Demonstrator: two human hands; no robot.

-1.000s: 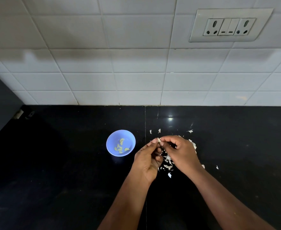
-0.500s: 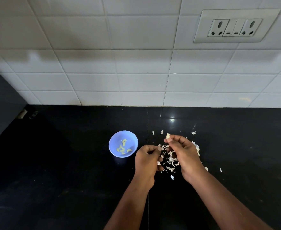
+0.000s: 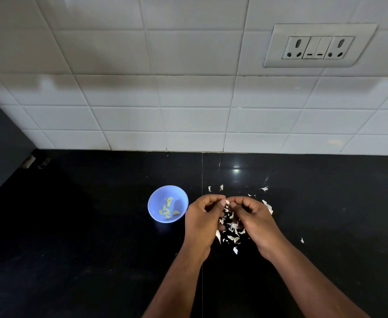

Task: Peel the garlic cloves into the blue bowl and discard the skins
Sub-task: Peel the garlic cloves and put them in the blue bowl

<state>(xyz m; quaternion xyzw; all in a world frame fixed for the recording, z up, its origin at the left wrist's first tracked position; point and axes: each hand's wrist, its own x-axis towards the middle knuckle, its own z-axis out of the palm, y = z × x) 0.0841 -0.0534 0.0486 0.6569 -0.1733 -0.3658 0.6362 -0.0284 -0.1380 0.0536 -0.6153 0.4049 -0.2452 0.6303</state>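
Black worktop (image 3: 96, 237) under a white tiled wall (image 3: 165, 99) with a socket plate (image 3: 319, 45). Left hand (image 3: 202, 220) and right hand (image 3: 256, 222) meet above a scatter of papery skins (image 3: 233, 228), fingers curled, thumbs and forefingers pinching one garlic clove (image 3: 227, 201) between them. Clove mostly hidden; its long axis and heading cannot be made out. Blue bowl (image 3: 156, 203) sits upright just left of the left hand, holding several peeled cloves (image 3: 168, 210) lying at mixed angles. Stray skin flakes lie beyond the fingertips.

Glossy black stone counter (image 3: 96, 226), papery skins (image 3: 233, 228)
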